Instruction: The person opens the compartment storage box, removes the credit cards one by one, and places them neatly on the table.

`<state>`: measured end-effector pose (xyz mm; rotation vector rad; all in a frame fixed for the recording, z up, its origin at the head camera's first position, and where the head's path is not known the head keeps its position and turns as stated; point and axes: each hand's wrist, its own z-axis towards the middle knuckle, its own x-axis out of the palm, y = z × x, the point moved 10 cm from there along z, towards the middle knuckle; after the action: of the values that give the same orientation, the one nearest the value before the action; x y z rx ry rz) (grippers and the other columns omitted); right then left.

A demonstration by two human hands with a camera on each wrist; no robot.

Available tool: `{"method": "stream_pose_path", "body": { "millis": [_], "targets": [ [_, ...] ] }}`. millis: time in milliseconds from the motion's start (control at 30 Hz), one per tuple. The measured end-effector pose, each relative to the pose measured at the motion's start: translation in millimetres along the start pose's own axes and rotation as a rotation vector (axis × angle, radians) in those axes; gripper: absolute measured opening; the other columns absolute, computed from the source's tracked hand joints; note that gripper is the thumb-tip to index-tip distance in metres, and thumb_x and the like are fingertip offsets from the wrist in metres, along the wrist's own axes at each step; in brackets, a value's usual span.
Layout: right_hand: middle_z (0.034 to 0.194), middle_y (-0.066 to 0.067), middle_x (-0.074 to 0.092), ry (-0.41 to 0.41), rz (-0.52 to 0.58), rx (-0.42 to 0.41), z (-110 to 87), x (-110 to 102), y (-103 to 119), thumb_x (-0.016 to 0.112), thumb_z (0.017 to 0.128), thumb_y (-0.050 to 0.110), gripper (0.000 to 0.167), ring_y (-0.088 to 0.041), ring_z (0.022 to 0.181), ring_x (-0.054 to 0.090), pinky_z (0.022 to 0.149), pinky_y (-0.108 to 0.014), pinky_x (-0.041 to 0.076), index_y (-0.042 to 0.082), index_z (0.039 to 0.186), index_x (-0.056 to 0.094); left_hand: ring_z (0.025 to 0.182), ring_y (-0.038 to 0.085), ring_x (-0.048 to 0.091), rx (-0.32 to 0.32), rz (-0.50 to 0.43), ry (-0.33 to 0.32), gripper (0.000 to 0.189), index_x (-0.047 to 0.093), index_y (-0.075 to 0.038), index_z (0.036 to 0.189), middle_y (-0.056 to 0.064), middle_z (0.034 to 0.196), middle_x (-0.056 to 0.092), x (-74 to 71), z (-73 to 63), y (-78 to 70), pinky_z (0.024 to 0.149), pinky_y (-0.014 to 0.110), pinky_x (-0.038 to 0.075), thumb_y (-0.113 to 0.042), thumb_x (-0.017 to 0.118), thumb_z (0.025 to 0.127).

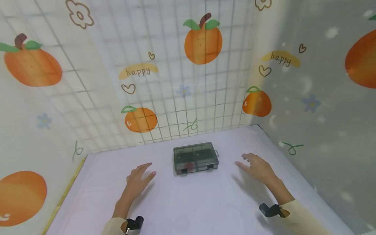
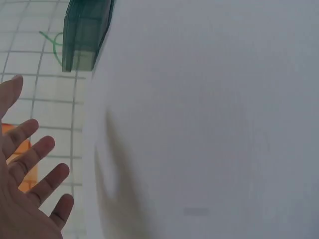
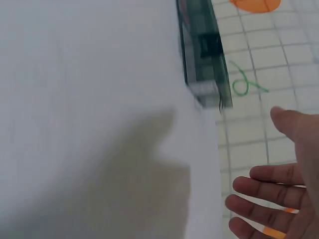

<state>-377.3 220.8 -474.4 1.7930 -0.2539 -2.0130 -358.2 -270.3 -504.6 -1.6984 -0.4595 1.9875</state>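
A dark translucent plastic case (image 1: pixel 196 158) lies closed on the white table, with two black latches along its front and a small loop on its right side. Something reddish shows through its lower left part. To the left of the case hovers my left hand (image 1: pixel 137 181), fingers spread and apart from it. My right hand (image 1: pixel 258 168) is held off to the right, its fingers loosely extended and touching nothing. In the left wrist view, the case (image 2: pixel 87 35) appears at the top beyond the fingers. The right wrist view catches one end of the case (image 3: pixel 204 55).
A white cloth covers the table (image 1: pixel 188 202). Behind it and on both sides hang pale curtains (image 1: pixel 164 42) printed with oranges, with a grid showing through at the back. Each wrist carries a small black camera (image 1: pixel 268 210).
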Motion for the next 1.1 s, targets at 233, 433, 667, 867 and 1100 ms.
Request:
{"method": "stream_pose_path", "body": {
  "millis": [233,433,667,867,1100],
  "targets": [
    [0.106,-0.007,0.071,-0.011,0.158,0.040,4.4,20.8,17.5,0.059,0.094,0.060,0.062,-0.023,0.092,0.064,0.075,-0.043,0.054,0.005,0.120,0.069,0.131,0.031,0.044,-0.021,-0.223,-0.016,0.060,0.050,-0.028,0.147,0.004,0.153,0.043,28.1,23.4,-14.2,0.104,0.066,0.030,-0.057,0.059,0.096],
    [0.099,-0.001,0.072,-0.004,0.288,0.094,8.4,40.9,27.5,0.064,0.094,0.054,0.048,-0.019,0.088,0.064,0.072,-0.038,0.053,0.009,0.108,0.074,0.121,0.027,0.054,0.013,-0.345,-0.070,0.056,0.055,-0.026,0.144,0.000,0.148,0.050,38.0,37.7,-33.2,0.097,0.058,0.041,-0.055,0.061,0.096],
    [0.083,0.002,0.070,0.035,0.408,0.147,12.7,68.0,34.8,0.066,0.094,0.050,0.043,-0.015,0.076,0.063,0.064,-0.032,0.050,0.009,0.104,0.075,0.116,0.023,0.057,0.039,-0.427,-0.080,0.049,0.057,-0.029,0.142,-0.003,0.146,0.051,54.1,42.6,-42.6,0.091,0.048,0.045,-0.047,0.064,0.097],
    [0.076,-0.001,0.070,0.031,0.521,0.174,15.0,78.8,38.2,0.066,0.095,0.047,0.044,-0.015,0.068,0.065,0.059,-0.029,0.050,0.004,0.098,0.075,0.117,0.019,0.054,0.047,-0.509,-0.070,0.049,0.057,-0.032,0.142,-0.009,0.147,0.050,67.9,46.8,-44.6,0.088,0.040,0.046,-0.048,0.065,0.096],
    [0.067,-0.004,0.067,0.033,0.638,0.249,19.6,89.4,40.1,0.067,0.096,0.042,0.045,-0.016,0.059,0.062,0.055,-0.027,0.053,0.001,0.082,0.074,0.117,0.019,0.053,0.030,-0.562,-0.087,0.051,0.058,-0.034,0.141,-0.013,0.146,0.051,72.6,49.1,-45.3,0.089,0.042,0.042,-0.052,0.064,0.094]
  ]
}}
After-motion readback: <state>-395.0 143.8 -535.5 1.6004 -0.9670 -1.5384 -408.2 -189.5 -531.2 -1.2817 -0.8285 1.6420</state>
